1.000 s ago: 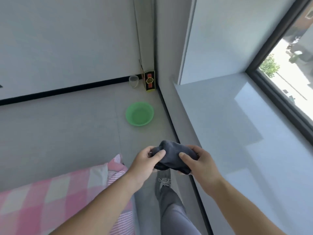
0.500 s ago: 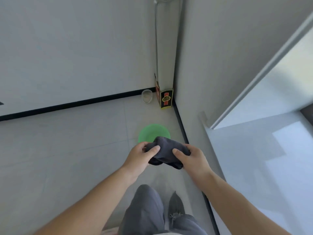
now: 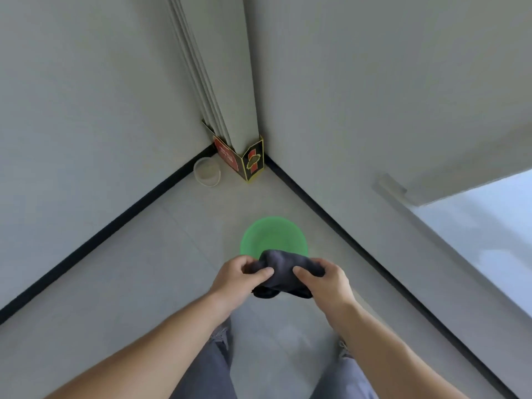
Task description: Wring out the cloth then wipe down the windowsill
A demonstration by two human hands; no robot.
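Note:
A bunched dark grey cloth hangs between both hands in front of me. My left hand grips its left end and my right hand grips its right end. The cloth is held just above the near rim of a green basin that stands on the floor. The pale windowsill shows at the right edge, away from my hands.
A black, red and yellow carton stands in the room corner with a small clear tub beside it. Black skirting runs along both walls. My legs in grey trousers and shoes are below my arms.
I have stepped toward the corner; the view swung left, so the window and pink bedding left the frame. The cloth, gripped in both hands throughout, is now over the green basin's near rim.

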